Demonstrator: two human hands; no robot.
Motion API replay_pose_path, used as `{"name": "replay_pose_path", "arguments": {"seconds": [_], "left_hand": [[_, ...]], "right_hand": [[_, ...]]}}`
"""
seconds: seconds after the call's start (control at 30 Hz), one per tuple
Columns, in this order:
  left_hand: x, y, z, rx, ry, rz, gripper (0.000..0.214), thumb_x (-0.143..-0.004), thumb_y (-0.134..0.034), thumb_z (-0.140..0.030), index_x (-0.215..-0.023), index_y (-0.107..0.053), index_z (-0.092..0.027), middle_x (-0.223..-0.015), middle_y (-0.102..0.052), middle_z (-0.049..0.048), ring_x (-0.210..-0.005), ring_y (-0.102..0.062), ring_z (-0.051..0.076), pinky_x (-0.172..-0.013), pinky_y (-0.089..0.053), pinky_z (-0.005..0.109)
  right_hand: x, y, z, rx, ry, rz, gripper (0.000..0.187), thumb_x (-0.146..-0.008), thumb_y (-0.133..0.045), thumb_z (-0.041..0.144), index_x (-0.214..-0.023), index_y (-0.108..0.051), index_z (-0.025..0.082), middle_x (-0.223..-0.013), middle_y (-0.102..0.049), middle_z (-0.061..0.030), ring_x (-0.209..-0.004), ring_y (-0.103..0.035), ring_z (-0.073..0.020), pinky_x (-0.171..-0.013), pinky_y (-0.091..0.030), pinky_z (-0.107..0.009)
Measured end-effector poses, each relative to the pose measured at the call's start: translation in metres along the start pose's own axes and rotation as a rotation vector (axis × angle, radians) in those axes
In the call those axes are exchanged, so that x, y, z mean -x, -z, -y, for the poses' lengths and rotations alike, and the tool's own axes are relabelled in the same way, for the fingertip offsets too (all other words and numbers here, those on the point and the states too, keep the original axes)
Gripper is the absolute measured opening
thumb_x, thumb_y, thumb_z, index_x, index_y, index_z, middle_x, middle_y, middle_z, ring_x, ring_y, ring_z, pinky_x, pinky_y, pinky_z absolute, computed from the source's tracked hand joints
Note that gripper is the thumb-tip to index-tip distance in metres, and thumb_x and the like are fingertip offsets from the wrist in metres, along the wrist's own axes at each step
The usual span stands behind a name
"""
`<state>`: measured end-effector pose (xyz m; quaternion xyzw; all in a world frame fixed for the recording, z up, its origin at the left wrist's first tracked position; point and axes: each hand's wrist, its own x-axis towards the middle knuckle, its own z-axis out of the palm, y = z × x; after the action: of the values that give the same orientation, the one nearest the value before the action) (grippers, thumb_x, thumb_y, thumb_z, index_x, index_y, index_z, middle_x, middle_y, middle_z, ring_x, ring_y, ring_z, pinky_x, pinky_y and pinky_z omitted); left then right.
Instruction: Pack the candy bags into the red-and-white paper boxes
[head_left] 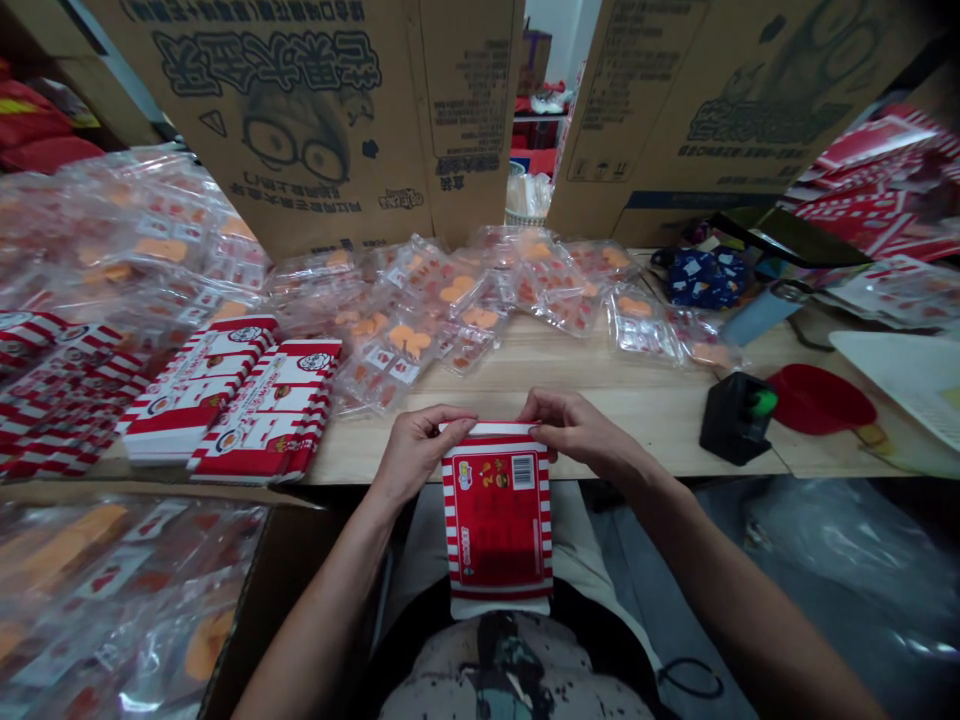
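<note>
A flat red and white striped cardboard box (496,520) hangs over my lap at the table's front edge, its barcode side facing up. My left hand (420,445) pinches the top left corner between thumb and fingers. At the top right corner my right hand (577,430) grips the same white flap, which runs folded across the upper edge. Both thumbs press on that flap. Left of my hands lie two stacks of matching flat boxes (270,410). Clear packets (409,340) with orange pieces and printed cards lie just beyond them.
A large heap of clear packets (135,230) covers the left side, with more in a carton (251,600) below. At right stand a black tape dispenser (737,420), a red round dish (821,398) and a white tray (900,370). Big cardboard cartons (330,120) wall the back.
</note>
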<state>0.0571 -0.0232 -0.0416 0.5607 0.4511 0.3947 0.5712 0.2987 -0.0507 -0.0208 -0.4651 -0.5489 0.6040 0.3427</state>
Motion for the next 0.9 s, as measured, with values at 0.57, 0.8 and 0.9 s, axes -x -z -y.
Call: {"name": "replay_pose_path", "arguments": {"seconds": [0.57,0.8,0.9], "left_hand": [[0.020,0.020,0.006,-0.193,-0.049,0.222,0.034,-0.091,-0.067,-0.046,-0.106,-0.080,-0.018,-0.105,-0.079,0.0083,-0.093,-0.073,0.021,-0.081,-0.054,0.026],[0.024,0.012,0.021,-0.153,-0.149,0.226,0.032,-0.084,-0.078,-0.035,-0.114,-0.077,-0.022,-0.121,-0.074,0.0087,-0.112,-0.068,0.022,-0.097,-0.051,0.029],[0.026,-0.002,0.025,-0.098,-0.118,0.096,0.035,-0.083,-0.078,-0.040,-0.111,-0.075,-0.018,-0.113,-0.074,0.0090,-0.099,-0.070,0.021,-0.086,-0.055,0.028]], "right_hand": [[0.009,-0.003,-0.007,0.331,0.088,0.022,0.012,-0.079,-0.056,0.022,-0.082,-0.067,0.016,-0.077,-0.070,-0.0036,-0.069,-0.062,-0.0151,-0.063,-0.049,-0.026],[0.027,-0.010,-0.038,0.324,0.177,-0.142,0.009,-0.088,-0.057,0.024,-0.094,-0.060,0.019,-0.086,-0.068,-0.0036,-0.078,-0.063,-0.0175,-0.070,-0.050,-0.029],[0.024,-0.007,-0.047,0.174,0.161,-0.187,0.012,-0.088,-0.061,0.030,-0.092,-0.061,0.019,-0.086,-0.068,-0.0032,-0.080,-0.063,-0.0180,-0.071,-0.050,-0.030]]}}
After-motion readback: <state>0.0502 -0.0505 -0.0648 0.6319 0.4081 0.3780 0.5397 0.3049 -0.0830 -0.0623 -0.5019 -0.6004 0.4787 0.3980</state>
